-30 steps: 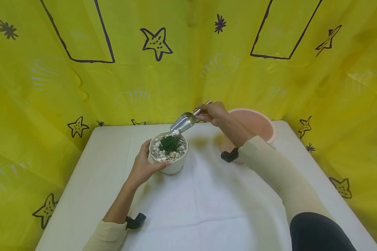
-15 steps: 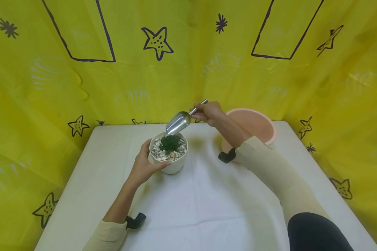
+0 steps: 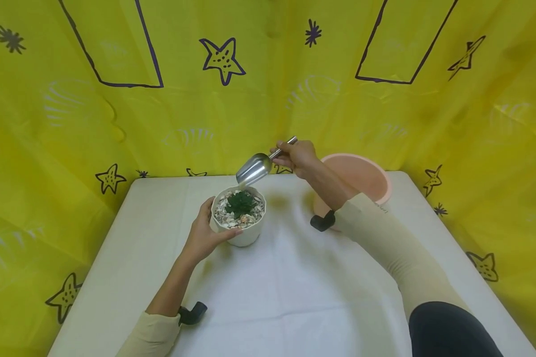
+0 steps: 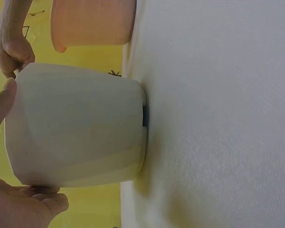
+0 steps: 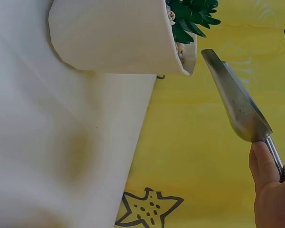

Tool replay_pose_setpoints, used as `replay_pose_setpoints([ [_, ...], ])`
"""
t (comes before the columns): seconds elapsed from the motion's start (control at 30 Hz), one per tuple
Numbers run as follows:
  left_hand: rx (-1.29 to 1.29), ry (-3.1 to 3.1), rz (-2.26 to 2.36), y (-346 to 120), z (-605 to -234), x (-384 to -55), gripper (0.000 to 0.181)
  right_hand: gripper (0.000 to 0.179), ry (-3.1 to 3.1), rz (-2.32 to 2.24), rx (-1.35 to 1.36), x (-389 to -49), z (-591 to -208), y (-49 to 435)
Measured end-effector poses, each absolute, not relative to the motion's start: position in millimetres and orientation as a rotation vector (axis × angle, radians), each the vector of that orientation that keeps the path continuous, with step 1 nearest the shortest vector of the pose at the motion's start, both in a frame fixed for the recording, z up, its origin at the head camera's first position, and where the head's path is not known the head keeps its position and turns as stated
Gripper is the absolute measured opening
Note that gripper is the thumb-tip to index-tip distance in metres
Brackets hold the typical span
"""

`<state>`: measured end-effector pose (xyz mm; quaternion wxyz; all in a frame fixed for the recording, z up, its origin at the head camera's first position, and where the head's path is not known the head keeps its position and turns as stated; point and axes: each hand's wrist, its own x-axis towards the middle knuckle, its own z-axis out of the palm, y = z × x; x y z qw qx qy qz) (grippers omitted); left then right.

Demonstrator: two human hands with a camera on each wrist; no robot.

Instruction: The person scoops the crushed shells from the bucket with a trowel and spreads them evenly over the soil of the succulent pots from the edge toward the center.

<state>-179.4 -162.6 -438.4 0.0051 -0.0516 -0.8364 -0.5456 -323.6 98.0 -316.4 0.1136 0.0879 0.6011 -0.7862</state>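
A white faceted pot [image 3: 245,238] stands on the table, filled with pale pebbles [image 3: 223,216] around a small green succulent [image 3: 240,204]. My left hand [image 3: 204,237] grips the pot from the left, thumb along the near side and fingers round the far side; the left wrist view shows thumb and fingers at the pot's rim. In my right hand [image 3: 298,157] is the handle of a metal scoop [image 3: 253,169], pinched between thumb and fingers. The scoop tilts down to the left, its lip just above the pot's back rim. The right wrist view shows a gap between scoop and rim.
A pink bucket [image 3: 362,173] stands at the back right, partly hidden behind my right forearm. A white cloth covers the table [image 3: 277,287]. Behind it hangs a yellow curtain [image 3: 268,99] with starfish drawings.
The scoop has moved left along the pot's back rim, then risen slightly off it. White pebbles seen at its lip a second ago no longer show there. My left hand and the pot stay put.
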Motion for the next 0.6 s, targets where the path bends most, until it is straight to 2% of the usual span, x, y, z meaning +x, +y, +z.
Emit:
replay_pose_setpoints([
  [0.13,-0.153,-2.624,-1.695,-163,-439,-179,0.114,0.035,1.765,-2.309,0.267,-322,-314,99],
  [0.47,-0.13,-2.664,-1.615,-161,-440,-177,0.119,0.02,1.729,-2.392,0.233,-314,-301,116],
  [0.6,-0.128,-2.68,-1.585,-162,-440,-177,0.12,0.02,1.734,-2.397,0.237,-309,-293,129],
])
